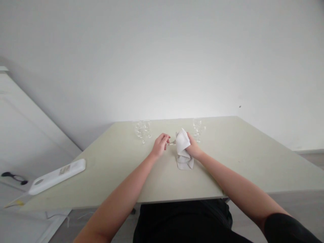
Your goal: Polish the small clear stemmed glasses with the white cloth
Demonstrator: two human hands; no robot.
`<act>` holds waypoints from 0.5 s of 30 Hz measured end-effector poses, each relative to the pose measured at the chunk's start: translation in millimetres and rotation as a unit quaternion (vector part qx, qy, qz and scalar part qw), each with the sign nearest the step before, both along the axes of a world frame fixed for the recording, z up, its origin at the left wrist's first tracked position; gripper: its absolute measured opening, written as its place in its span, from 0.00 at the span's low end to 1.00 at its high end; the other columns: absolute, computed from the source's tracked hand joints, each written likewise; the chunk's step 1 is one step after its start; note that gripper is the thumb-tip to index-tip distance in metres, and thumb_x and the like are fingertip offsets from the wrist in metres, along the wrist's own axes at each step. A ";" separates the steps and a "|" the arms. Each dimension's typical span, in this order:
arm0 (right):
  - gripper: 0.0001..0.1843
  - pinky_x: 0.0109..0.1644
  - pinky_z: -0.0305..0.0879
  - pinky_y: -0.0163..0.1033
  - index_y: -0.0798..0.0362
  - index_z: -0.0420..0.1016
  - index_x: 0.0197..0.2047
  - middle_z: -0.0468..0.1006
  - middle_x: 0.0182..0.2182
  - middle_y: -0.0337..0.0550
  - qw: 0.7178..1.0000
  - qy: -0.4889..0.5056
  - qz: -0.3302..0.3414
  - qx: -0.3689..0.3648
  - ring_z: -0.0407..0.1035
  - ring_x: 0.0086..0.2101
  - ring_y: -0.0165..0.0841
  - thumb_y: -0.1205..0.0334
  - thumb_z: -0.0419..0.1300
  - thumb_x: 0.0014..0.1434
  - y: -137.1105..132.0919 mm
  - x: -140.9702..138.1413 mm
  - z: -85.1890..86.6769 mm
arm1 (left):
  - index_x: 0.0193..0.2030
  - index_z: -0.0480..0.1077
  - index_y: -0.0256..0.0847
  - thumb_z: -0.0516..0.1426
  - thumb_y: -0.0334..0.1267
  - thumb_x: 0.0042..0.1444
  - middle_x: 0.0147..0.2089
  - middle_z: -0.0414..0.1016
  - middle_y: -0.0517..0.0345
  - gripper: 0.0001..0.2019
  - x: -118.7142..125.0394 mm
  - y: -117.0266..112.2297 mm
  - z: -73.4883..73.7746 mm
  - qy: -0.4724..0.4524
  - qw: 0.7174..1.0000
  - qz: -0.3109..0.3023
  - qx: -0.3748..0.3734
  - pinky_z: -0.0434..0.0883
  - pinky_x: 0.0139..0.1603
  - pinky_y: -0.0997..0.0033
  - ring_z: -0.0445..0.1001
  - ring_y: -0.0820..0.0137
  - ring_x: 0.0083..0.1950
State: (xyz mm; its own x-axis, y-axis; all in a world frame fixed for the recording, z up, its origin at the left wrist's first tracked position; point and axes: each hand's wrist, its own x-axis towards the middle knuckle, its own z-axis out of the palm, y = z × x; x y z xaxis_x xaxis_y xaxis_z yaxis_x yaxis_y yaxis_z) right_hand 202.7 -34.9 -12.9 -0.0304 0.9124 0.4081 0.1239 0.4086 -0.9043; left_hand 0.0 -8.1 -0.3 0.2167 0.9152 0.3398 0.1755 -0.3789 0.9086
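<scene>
My left hand [161, 144] is closed, its fingers pinching one end of a thin clear stem [171, 143], which looks like that of a stemmed glass. The other end runs into a white cloth [182, 141], so the glass's bowl is hidden. Wrapped round the cloth from the right is my right hand [193, 147], its fingers mostly covered by the fabric. A loose fold of the cloth hangs down toward the tabletop. Both hands are held close together above the middle of the table.
Several clear stemmed glasses [143, 129] stand at the back left of the pale table [106, 175]. More clear glasses [198, 129] are behind my right hand. A long white device [58, 175] lies along the left edge. A wall [162, 67] rises behind the table.
</scene>
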 end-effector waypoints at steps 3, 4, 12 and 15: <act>0.24 0.43 0.73 0.47 0.50 0.75 0.46 0.82 0.37 0.46 0.986 0.093 0.001 -0.138 0.75 0.37 0.43 0.43 0.63 0.54 -1.6 -4.7 -0.9 | 0.44 0.72 0.42 0.61 0.53 0.58 0.38 0.74 0.58 0.17 -3.4 -12.3 4.9 0.057 0.979 -0.014 0.195 0.67 0.35 0.70 0.68 0.72 0.31; 0.24 0.42 0.73 0.47 0.50 0.76 0.45 0.82 0.36 0.47 0.980 0.105 0.007 -0.168 0.75 0.36 0.43 0.42 0.63 0.53 -2.2 -5.1 -0.8 | 0.43 0.73 0.42 0.61 0.50 0.58 0.38 0.74 0.57 0.14 -4.4 -15.0 6.3 0.080 0.970 -0.023 0.227 0.67 0.37 0.70 0.68 0.72 0.32; 0.25 0.49 0.72 0.46 0.50 0.73 0.47 0.81 0.39 0.43 1.000 0.015 0.000 -0.021 0.74 0.43 0.42 0.50 0.71 0.48 1.5 4.6 -1.8 | 0.31 0.70 0.42 0.54 0.48 0.64 0.23 0.67 0.63 0.14 2.1 -8.0 3.1 0.085 0.993 0.029 0.075 0.63 0.30 0.71 0.66 0.71 0.26; 0.25 0.49 0.73 0.47 0.50 0.73 0.49 0.82 0.41 0.44 0.997 0.052 -0.005 -0.057 0.75 0.43 0.43 0.50 0.70 0.50 4.5 4.6 -6.0 | 0.34 0.74 0.42 0.60 0.48 0.61 0.30 0.75 0.59 0.12 2.4 -13.8 18.2 0.106 0.981 0.063 0.146 0.69 0.35 0.69 0.72 0.69 0.32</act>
